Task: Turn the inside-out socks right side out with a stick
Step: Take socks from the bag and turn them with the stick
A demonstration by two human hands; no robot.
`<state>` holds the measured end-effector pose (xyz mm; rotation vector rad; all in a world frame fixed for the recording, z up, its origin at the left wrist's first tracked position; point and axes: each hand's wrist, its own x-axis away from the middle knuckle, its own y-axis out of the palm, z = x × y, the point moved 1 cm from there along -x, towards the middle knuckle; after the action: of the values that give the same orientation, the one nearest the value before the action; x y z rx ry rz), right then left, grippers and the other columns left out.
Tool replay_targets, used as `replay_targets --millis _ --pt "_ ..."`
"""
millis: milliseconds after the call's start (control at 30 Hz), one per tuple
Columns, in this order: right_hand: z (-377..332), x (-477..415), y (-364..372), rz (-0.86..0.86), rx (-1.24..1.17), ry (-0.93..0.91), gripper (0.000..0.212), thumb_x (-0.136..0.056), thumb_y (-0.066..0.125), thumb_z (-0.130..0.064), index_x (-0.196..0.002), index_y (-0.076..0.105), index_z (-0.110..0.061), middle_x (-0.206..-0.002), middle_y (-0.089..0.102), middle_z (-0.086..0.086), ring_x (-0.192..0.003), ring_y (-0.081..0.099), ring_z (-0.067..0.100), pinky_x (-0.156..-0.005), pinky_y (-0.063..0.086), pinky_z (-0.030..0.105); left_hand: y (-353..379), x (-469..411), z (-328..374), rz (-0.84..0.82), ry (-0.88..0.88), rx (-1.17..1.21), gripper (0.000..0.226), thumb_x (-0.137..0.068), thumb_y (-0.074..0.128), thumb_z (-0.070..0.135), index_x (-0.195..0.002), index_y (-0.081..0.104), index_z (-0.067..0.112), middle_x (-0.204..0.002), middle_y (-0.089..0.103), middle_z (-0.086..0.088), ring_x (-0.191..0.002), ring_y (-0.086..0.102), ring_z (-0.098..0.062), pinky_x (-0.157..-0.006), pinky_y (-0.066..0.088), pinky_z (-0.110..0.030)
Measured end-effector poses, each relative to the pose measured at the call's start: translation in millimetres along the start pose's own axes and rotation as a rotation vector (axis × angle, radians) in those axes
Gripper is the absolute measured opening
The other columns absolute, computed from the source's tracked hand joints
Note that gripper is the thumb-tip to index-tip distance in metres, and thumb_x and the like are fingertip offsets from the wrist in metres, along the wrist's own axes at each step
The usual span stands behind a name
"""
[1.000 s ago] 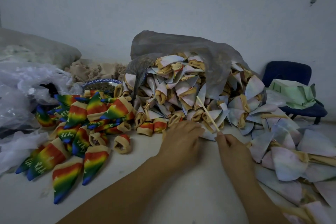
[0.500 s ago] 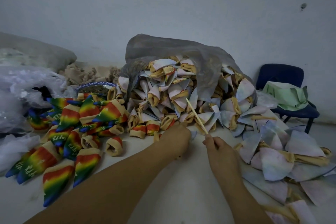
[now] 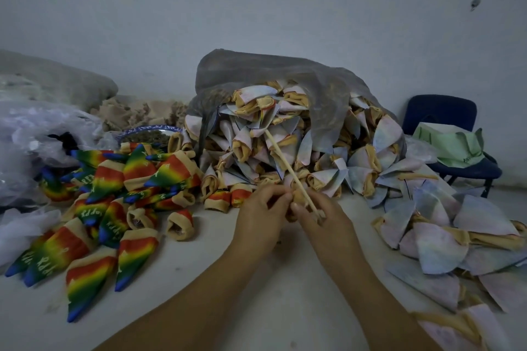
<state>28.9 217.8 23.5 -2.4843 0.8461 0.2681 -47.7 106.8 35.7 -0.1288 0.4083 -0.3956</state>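
White tabletop (image 3: pixel 256 293), grey wall (image 3: pixel 285 23) behind. Half a second ago the hands were apart; now they meet at the pile's edge. The left hand (image 3: pixel 262 216) pinches a sock (image 3: pixel 298 199) by its tan cuff (mostly hidden). The right hand (image 3: pixel 322 222) grips the stick (image 3: pixel 288 168), slanting up across the pale inside-out pile (image 3: pixel 285 134).

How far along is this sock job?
Done: a heap of rainbow socks on the left, colours showing. In hand: the left hand pinches one sock while the right hand holds the stick. Left: pale socks spilling from the grey bag and lying at right, seemingly the bigger share.
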Motion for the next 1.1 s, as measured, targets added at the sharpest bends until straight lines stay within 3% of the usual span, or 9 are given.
replay_targets --millis 100,200,267,400,467,567,733,967,1100 --pt "1.8 -2.5 0.2 0.012 0.053 -0.046 0.024 -0.088 0.061 -0.041 -0.112 0.063 -0.04 -0.104 0.056 -0.017 -0.095 0.053 -0.008 -0.072 0.041 0.01 2.6 3.3 1.3 0.002 -0.001 0.029 0.025 -0.097 0.059 0.019 -0.085 0.066 0.039 -0.084 0.067 0.016 -0.079 0.06 0.008 -0.062 0.043 -0.004" --pt "-0.2 -4.5 0.5 0.027 0.07 -0.121 0.008 -0.092 0.06 -0.029 -0.089 0.067 -0.029 -0.083 0.057 -0.014 -0.081 0.054 -0.005 -0.066 0.039 0.006 3.1 3.7 -2.0 -0.001 -0.035 0.047 0.026 -0.099 0.056 0.019 -0.082 0.062 0.038 -0.084 0.065 0.02 -0.079 0.06 0.005 -0.063 0.044 -0.007" --pt "-0.1 -5.4 1.4 0.022 0.05 -0.126 0.017 -0.092 0.06 -0.027 -0.076 0.063 -0.031 -0.073 0.056 -0.018 -0.074 0.054 -0.004 -0.062 0.037 0.006 2.0 1.6 -5.0 0.003 -0.049 0.048 0.023 -0.1 0.054 0.019 -0.084 0.062 0.034 -0.089 0.065 0.017 -0.084 0.06 0.003 -0.068 0.045 -0.009" --pt "3.7 -7.4 2.9 0.01 -0.066 -0.028 0.016 -0.092 0.058 -0.034 -0.088 0.068 -0.021 -0.08 0.065 -0.006 -0.074 0.057 0.003 -0.061 0.043 0.012 -0.3 1.4 -7.7 -0.052 -0.133 0.188 0.017 -0.102 0.05 0.017 -0.091 0.062 0.023 -0.084 0.07 0.01 -0.077 0.065 -0.002 -0.067 0.051 -0.015" --pt "4.8 -6.5 2.8 0.035 -0.093 -0.015 0.023 -0.092 0.055 -0.036 -0.091 0.066 -0.017 -0.084 0.066 0.003 -0.077 0.057 0.009 -0.063 0.043 0.015 -0.7 1.7 -7.8 -0.075 -0.181 0.243 0.017 -0.102 0.049 0.018 -0.093 0.063 0.02 -0.087 0.072 0.005 -0.083 0.068 -0.011 -0.073 0.056 -0.025" --pt "1.6 -4.1 3.1 0.066 -0.103 -0.033 0.025 -0.092 0.048 -0.044 -0.09 0.064 -0.025 -0.082 0.066 -0.001 -0.077 0.057 0.007 -0.06 0.041 0.009 -0.8 1.4 -7.0 -0.08 -0.24 0.298 0.017 -0.102 0.05 0.019 -0.095 0.065 0.019 -0.094 0.072 -0.005 -0.088 0.068 -0.02 -0.079 0.055 -0.035" --pt "-3.9 -4.0 7.0 0.096 -0.105 -0.063 0.024 -0.094 0.043 -0.043 -0.088 0.061 -0.028 -0.08 0.065 -0.006 -0.075 0.058 -0.001 -0.06 0.041 0.007 -1.2 2.5 -1.9 -0.162 -0.371 0.649 0.017 -0.103 0.046 0.01 -0.098 0.062 0.006 -0.083 0.071 -0.01 -0.063 0.065 -0.011 -0.059 0.051 -0.021" --pt "-10.2 -4.0 5.7 0.145 -0.176 -0.027 0.029 -0.082 0.038 -0.057 -0.083 0.059 -0.037 -0.083 0.065 -0.009 -0.076 0.058 -0.007 -0.061 0.041 0.004 -3.3 2.5 8.9 -0.325 -0.538 1.072 0.017 -0.099 0.048 0.005 -0.093 0.062 -0.002 -0.092 0.071 -0.017 -0.082 0.071 -0.024 -0.068 0.06 -0.028" --pt "-6.5 -4.8 1.4 0.168 -0.25 0.045 0.024 -0.09 0.042 -0.05 -0.082 0.059 -0.036 -0.076 0.065 -0.015 -0.07 0.057 -0.015 -0.058 0.038 0.001 0.0 5.7 10.5 -0.366 -0.425 1.024 0.021 -0.091 0.06 0.016 -0.102 0.062 -0.001 -0.103 0.071 -0.013 -0.098 0.071 -0.022 -0.082 0.058 -0.032"
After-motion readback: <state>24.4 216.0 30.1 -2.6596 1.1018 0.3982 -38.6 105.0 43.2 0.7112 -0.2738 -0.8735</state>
